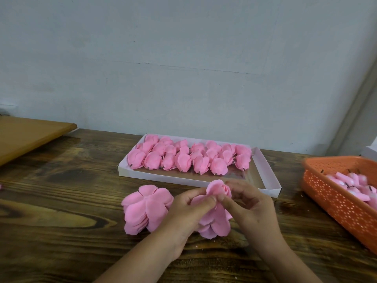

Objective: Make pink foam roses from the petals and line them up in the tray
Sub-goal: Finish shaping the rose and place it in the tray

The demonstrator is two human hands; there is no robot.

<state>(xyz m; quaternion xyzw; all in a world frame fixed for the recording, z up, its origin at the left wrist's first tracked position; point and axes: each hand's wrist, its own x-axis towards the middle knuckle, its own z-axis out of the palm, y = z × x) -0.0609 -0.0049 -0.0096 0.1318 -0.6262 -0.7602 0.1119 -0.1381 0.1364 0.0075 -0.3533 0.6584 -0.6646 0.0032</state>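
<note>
From the head view, both hands work one rose (218, 190) just above the surface (61, 201): the left hand (189, 209) and right hand (251, 203) pinch its petals, likely wrapping them round the bud. The petal stack (144, 209) lies beside the left hand for reach. The tray (265, 172) beyond has its near strip free; a basket (330, 197) flanks the right.

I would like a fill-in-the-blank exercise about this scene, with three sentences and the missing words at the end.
1. The finished roses lie in rows inside the white ____.
2. The basket at the right edge is ____ in colour.
3. Both the left hand and the right hand hold one unfinished ____, beside the stack of petals on the table.

Missing words: tray; orange; rose
</note>
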